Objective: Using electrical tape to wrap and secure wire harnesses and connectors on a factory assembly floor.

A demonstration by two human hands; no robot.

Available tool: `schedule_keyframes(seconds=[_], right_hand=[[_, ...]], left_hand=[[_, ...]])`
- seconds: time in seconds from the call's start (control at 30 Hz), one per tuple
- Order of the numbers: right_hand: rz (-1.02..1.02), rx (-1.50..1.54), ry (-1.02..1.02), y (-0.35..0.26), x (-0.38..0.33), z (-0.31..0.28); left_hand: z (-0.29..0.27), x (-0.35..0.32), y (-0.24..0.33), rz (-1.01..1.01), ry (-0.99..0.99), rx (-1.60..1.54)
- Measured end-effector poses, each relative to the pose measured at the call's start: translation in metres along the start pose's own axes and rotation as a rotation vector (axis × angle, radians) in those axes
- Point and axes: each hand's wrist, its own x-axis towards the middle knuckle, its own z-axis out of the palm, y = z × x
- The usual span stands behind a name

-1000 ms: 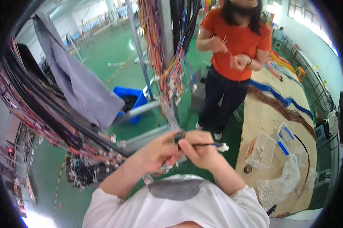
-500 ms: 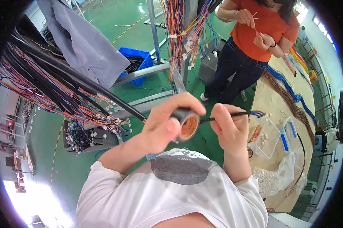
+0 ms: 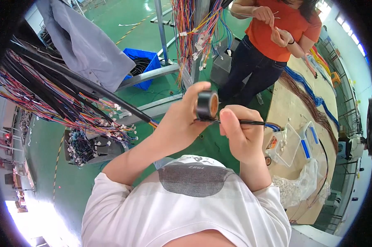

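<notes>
My left hand [image 3: 178,123] is closed at the roll of black tape [image 3: 204,105], one finger raised along its upper side. The roll stands on edge, its orange-brown core facing right. Just under it runs a thin black-wrapped cable [image 3: 253,122], which my right hand [image 3: 242,133] pinches between thumb and fingers. Blue wires [image 3: 273,126] come out of the cable's right end. On the left, a thick black sleeved cable [image 3: 130,108] with coloured wires at its tip reaches my left wrist; whether it joins the thin cable is hidden.
Wire bundles with white connectors [image 3: 83,111] hang at left, others [image 3: 185,37] on a metal frame [image 3: 159,72]. A co-worker in an orange top [image 3: 272,35] stands ahead, holding thin pieces. The wooden table [image 3: 278,103] at right carries a clear plastic box [image 3: 291,146] and wire lengths.
The tape roll has swung up from in front of the cable to just above it, and my left hand has turned with it. My right hand keeps its pinch, slightly lower and further left.
</notes>
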Motion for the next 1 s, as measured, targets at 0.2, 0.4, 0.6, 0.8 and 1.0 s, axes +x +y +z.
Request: schedule_keyframes(seconds=[0.2,0.4,0.6,0.8,1.0], right_hand=[[0.109,0.111,0.140,-0.009,0.001,0.006],[0.236,0.355,0.203,-0.023,-0.002,-0.006],[0.334,0.369,0.245,-0.024,-0.003,-0.009],[0.184,0.203,0.146,-0.020,0.004,-0.014],[0.175,0.319,0.104,-0.016,0.011,-0.012]], left_hand=[[-0.010,0.004,0.012,-0.409,-0.249,-1.087],[-0.020,-0.013,0.024,-0.320,-0.068,-1.178],[-0.020,-0.006,-0.004,0.601,-0.277,-0.745],[-0.010,-0.011,0.015,-0.128,-0.207,-0.719],[-0.006,0.004,0.009,0.147,-0.156,-0.286]])
